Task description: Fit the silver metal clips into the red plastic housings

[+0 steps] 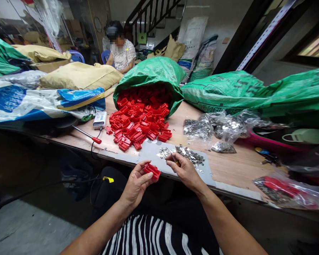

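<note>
My left hand (138, 182) is closed on a red plastic housing (152, 171), a small open-sided box, just off the table's front edge. Opposite it, my right hand (184, 170) curls around a slim tool (177, 162) with a yellow handle and a thin dark tip; its exact kind is unclear. Whether a metal piece sits between that thumb and forefinger is too small to tell. Close behind the right hand lie small silvery metal pieces (190, 154) on a grey sheet (207, 169). Many more red housings (138, 124) spill from a green woven sack (151, 71).
Plastic bags of metal parts (215, 125) lie to the right, near a pink basin (266, 140). A white power bank (100, 119) and a red-tipped rod (87, 134) are at left. Sacks (79, 76) line the back. Another person (123, 53) sits beyond.
</note>
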Motion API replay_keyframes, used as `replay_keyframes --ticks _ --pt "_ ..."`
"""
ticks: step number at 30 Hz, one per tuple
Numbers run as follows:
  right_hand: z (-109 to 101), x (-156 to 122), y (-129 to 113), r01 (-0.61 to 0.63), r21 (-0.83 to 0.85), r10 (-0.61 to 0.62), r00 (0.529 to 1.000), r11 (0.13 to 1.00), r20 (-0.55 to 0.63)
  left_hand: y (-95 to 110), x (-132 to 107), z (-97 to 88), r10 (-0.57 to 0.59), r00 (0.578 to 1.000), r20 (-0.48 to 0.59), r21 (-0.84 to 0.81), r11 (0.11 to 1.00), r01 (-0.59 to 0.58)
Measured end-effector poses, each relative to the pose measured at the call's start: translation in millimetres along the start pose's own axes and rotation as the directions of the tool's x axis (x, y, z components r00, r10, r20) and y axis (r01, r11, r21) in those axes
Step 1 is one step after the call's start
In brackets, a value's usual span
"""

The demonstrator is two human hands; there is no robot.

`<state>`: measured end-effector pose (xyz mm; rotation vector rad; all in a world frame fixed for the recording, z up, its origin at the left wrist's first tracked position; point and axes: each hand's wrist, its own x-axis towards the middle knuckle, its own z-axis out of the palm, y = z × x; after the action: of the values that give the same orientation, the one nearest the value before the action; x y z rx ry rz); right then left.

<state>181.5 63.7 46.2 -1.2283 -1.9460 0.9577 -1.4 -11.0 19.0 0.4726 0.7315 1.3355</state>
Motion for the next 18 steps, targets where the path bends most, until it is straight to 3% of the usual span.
replay_keyframes --ticks 5,12,18 --pt "11.0 -15.9 -15.3 -0.008 0.157 -0.004 0.997 0.988 0.077 0.3 2.6 5.2 0.009 1.0 -0.01 -0.006 1.0 -0.009" --pt "15.2 -20.5 -18.1 0.128 0.055 -0.131 0.99 0.99 0.058 3.7 3.8 9.7 0.007 1.0 0.012 -0.014 1.0 -0.007" --pt "7.9 -22.4 -16.9 0.187 0.071 -0.197 0.961 0.98 0.191 5.4 5.5 9.7 -0.001 0.997 0.072 0.036 0.999 -0.001"
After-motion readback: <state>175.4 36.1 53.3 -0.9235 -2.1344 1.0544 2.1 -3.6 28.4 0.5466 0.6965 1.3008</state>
